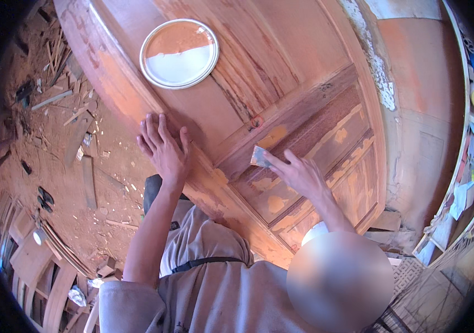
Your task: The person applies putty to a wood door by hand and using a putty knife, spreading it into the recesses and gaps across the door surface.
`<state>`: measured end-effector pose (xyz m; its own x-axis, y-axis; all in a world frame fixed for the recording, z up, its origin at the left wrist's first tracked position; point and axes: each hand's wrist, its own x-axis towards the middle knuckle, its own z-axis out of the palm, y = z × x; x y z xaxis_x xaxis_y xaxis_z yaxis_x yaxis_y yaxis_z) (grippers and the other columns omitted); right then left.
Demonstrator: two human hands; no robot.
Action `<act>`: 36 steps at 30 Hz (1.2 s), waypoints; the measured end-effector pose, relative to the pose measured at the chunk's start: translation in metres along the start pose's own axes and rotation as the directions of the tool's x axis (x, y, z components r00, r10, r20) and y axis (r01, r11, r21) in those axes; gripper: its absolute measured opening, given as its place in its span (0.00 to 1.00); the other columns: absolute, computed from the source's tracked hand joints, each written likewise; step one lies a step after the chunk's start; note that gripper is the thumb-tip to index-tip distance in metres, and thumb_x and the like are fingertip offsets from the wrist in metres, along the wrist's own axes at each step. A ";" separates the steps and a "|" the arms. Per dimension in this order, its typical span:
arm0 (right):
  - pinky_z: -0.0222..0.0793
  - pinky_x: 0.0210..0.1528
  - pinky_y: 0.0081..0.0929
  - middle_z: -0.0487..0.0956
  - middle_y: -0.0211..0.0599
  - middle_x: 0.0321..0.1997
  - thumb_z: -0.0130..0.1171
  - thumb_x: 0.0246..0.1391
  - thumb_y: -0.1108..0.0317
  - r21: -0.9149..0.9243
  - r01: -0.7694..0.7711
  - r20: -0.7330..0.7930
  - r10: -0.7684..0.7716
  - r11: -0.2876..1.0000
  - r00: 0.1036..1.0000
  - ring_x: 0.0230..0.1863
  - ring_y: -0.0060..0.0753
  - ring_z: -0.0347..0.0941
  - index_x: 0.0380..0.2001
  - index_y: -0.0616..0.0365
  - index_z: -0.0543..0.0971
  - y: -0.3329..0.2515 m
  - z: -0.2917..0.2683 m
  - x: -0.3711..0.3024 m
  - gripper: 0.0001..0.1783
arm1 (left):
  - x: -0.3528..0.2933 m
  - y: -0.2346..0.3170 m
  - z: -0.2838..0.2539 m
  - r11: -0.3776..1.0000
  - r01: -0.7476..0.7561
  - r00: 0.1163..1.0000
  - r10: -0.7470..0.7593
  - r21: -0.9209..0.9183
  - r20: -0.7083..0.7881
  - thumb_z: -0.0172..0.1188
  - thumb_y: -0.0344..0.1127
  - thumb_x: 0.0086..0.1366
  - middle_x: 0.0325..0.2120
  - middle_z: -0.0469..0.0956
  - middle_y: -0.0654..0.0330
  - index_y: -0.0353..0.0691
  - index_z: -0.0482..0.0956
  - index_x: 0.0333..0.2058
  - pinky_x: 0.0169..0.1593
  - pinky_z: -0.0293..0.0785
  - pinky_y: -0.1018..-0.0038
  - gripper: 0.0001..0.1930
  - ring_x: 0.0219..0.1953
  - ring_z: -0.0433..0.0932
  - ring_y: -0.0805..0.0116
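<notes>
A brown wooden panel door lies in front of me, with patches of orange filler smeared over its panels and frame. My right hand grips a small flat putty scraper, its edge against or just above a lower panel near the cross rail. Fingers spread, my left hand rests flat on the door's left edge. Beyond it, on an upper panel, sits a round white lid with orange filler covering its far half. Contact between scraper and wood is hard to make out.
Wood scraps and shavings litter the dirt floor on the left, with curved boards stacked lower down. A shelf of mixed items runs along the right. Part of a white round container shows by my right forearm.
</notes>
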<state>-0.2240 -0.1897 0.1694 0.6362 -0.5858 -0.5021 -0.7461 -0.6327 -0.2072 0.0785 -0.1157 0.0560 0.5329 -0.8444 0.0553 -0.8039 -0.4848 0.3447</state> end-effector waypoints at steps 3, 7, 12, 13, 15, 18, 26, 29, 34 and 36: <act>0.78 0.26 0.45 0.72 0.44 0.34 0.58 0.61 0.59 -0.091 0.051 0.086 -0.043 0.995 0.995 0.25 0.48 0.80 0.66 0.26 0.68 0.015 -0.015 0.023 0.30 | 0.001 0.001 0.003 1.000 -0.023 1.000 0.023 0.006 0.014 0.53 0.51 0.71 0.70 0.55 0.47 0.42 0.60 0.67 0.73 0.38 0.47 0.32 0.74 0.49 0.48; 0.79 0.29 0.45 0.75 0.46 0.37 0.57 0.60 0.60 -0.155 0.085 0.165 -0.059 0.984 0.985 0.29 0.48 0.82 0.67 0.26 0.67 0.045 -0.019 0.024 0.31 | 0.002 0.002 0.001 1.000 -0.018 1.000 0.018 0.006 0.014 0.53 0.50 0.71 0.70 0.55 0.47 0.42 0.60 0.67 0.73 0.38 0.47 0.31 0.74 0.48 0.48; 0.79 0.34 0.45 0.76 0.47 0.37 0.59 0.59 0.59 -0.240 0.014 0.181 0.031 0.971 0.983 0.30 0.48 0.82 0.65 0.29 0.70 0.080 -0.042 0.023 0.30 | 0.002 0.003 -0.002 1.000 -0.022 0.999 0.022 0.012 0.024 0.52 0.50 0.71 0.70 0.56 0.47 0.41 0.61 0.67 0.73 0.38 0.47 0.31 0.74 0.49 0.49; 0.78 0.38 0.46 0.77 0.46 0.38 0.59 0.60 0.58 -0.249 -0.036 0.195 0.086 0.968 0.977 0.34 0.49 0.82 0.63 0.32 0.73 0.080 -0.053 0.026 0.27 | 0.004 0.003 -0.004 1.000 -0.016 1.000 0.015 0.019 0.025 0.52 0.50 0.71 0.70 0.56 0.47 0.41 0.61 0.67 0.73 0.38 0.48 0.31 0.74 0.49 0.49; 0.78 0.40 0.46 0.77 0.45 0.39 0.58 0.60 0.58 -0.232 -0.142 0.152 0.180 0.962 0.972 0.37 0.50 0.81 0.63 0.33 0.73 0.093 -0.061 0.018 0.26 | 0.001 -0.001 -0.002 0.999 -0.014 1.000 0.014 0.029 0.017 0.53 0.51 0.71 0.69 0.56 0.47 0.41 0.61 0.67 0.73 0.39 0.48 0.31 0.74 0.50 0.49; 0.76 0.44 0.49 0.78 0.44 0.38 0.58 0.62 0.61 -0.102 -0.328 0.026 0.332 0.939 0.943 0.43 0.52 0.80 0.64 0.38 0.72 0.113 -0.061 -0.005 0.26 | 0.001 -0.001 -0.001 0.999 -0.011 1.000 0.010 0.031 0.006 0.53 0.51 0.71 0.69 0.57 0.48 0.41 0.61 0.67 0.73 0.39 0.48 0.31 0.73 0.50 0.49; 0.61 0.20 0.12 0.64 0.19 0.21 0.52 0.70 0.55 0.984 -0.177 0.101 0.795 0.008 0.598 0.20 0.09 0.63 0.66 0.53 0.69 0.054 0.003 -0.027 0.26 | 0.003 0.003 -0.006 0.999 -0.049 0.998 0.049 0.011 0.028 0.52 0.50 0.71 0.70 0.56 0.48 0.41 0.61 0.67 0.73 0.39 0.48 0.31 0.74 0.49 0.47; 0.72 0.27 0.24 0.76 0.31 0.28 0.50 0.71 0.57 0.986 -0.094 -0.066 0.845 0.136 0.530 0.26 0.25 0.76 0.66 0.57 0.67 0.085 0.060 -0.020 0.26 | 0.001 0.007 -0.004 0.996 -0.083 0.995 0.081 0.028 0.057 0.51 0.52 0.72 0.70 0.54 0.45 0.41 0.59 0.68 0.73 0.37 0.46 0.33 0.74 0.47 0.46; 0.74 0.53 0.50 0.74 0.55 0.61 0.48 0.70 0.59 0.625 -0.224 -0.569 0.633 0.748 0.525 0.54 0.61 0.77 0.66 0.56 0.65 0.142 0.053 0.003 0.25 | 0.001 0.001 -0.002 0.996 -0.060 0.998 0.059 0.060 0.020 0.51 0.51 0.72 0.68 0.58 0.45 0.40 0.61 0.66 0.72 0.39 0.45 0.31 0.72 0.50 0.42; 0.76 0.49 0.50 0.76 0.55 0.58 0.48 0.70 0.59 0.575 -0.295 -0.509 0.615 0.764 0.601 0.49 0.61 0.79 0.66 0.50 0.66 0.161 0.042 0.009 0.25 | 0.001 0.004 -0.001 0.994 -0.077 0.997 0.076 0.082 0.020 0.50 0.52 0.72 0.68 0.58 0.45 0.40 0.61 0.66 0.72 0.40 0.45 0.31 0.72 0.51 0.44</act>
<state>-0.3465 -0.2754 0.0967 0.0235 -0.9997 -0.0018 -0.8700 -0.0196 -0.4927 0.0760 -0.1180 0.0588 0.4649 -0.8832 0.0625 -0.8617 -0.4351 0.2612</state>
